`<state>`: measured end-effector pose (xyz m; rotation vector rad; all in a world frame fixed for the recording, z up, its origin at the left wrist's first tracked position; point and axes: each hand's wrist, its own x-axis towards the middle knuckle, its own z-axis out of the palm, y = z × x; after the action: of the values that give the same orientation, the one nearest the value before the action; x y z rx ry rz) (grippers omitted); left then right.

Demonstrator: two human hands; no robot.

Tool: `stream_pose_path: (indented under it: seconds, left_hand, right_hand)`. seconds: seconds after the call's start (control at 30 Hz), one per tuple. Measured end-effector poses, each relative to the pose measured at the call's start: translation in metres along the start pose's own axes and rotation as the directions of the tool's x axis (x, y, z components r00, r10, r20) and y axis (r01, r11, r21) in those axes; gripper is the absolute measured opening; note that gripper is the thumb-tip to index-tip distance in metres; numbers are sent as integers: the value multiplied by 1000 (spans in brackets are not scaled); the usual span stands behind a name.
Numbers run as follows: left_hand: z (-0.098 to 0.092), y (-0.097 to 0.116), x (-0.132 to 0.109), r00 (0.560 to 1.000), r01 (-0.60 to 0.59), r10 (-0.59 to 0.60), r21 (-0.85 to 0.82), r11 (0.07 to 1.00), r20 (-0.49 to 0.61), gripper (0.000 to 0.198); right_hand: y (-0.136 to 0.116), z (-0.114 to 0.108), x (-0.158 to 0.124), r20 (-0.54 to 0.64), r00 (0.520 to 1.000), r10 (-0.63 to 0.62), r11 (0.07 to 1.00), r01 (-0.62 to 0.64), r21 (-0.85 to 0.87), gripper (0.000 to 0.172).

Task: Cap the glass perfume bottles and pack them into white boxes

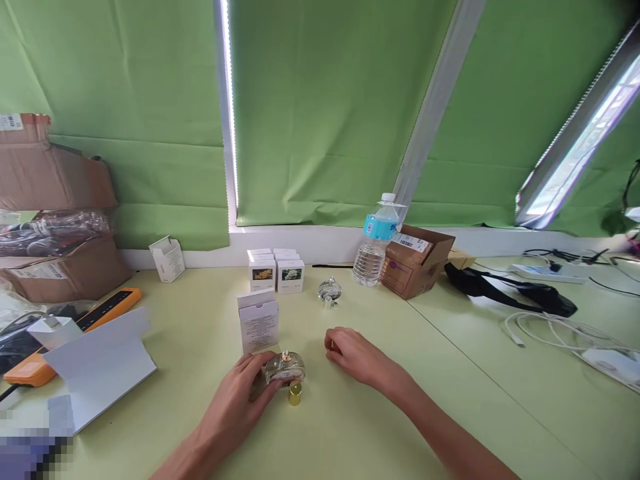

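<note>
My left hand (pixel 243 390) holds a clear glass perfume bottle (pixel 284 369) by its left side, thumb in front and fingers behind. The bottle stands on the table with its gold-coloured spray neck bare. A small gold cap (pixel 295 393) sits on the table just in front of it. To the right, my right hand (pixel 350 350) rests by the tabletop with its fingers curled in, and nothing shows in them. Behind the bottle stands a white carton with its top flap up (pixel 259 322). Farther back lies a second glass perfume bottle (pixel 329 289), with a small clear cap (pixel 327 303) before it.
Small white boxes with flower pictures (pixel 263 273) stand toward the wall. A water bottle (pixel 373 247) and a brown cardboard box (pixel 417 261) are at back right, near a black strap (pixel 510 290) and white cables (pixel 550 327). Folded white card (pixel 105 370) and an orange power strip (pixel 113 310) lie left.
</note>
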<state>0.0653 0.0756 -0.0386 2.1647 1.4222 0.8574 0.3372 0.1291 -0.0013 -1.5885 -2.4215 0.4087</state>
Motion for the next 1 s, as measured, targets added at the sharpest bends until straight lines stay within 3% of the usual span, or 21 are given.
stream_pose_path:
  seconds: [0.13,0.2,0.3,0.4,0.57,0.77,1.0]
  left_hand:
    - [-2,3,-1,1000,-11,11,-9,1000,-12,34]
    - [-2,4,-1,1000,-21,20,-19,1000,-15,33]
    - [-1,3,0,999,-29,28,-35,999,-25,31]
    - [-1,3,1,999,-40,39,-47,998,-37,28]
    - [-3,5,1,999,-46,45,-54,997,-24,28]
    - [-4,5,0,998,-54,53,-73,996,-18,30]
    - [-2,3,-1,998,-53,52,-58,997,-18,29]
  right_hand:
    - [-20,4,5,-53,995,-82,993,86,79,12]
    - [-38,4,2,-152,977,-153,963,182,197,11]
    - [-64,5,-5,-360,902,-237,868,363,339,13]
    - [-81,7,-8,-463,842,-278,817,461,347,18]
    - [-83,16,-3,-472,817,-332,805,506,309,23]
    - [-78,20,0,-504,733,-457,793,592,143,26]
    - [-84,16,-1,-487,733,-475,808,582,87,22]
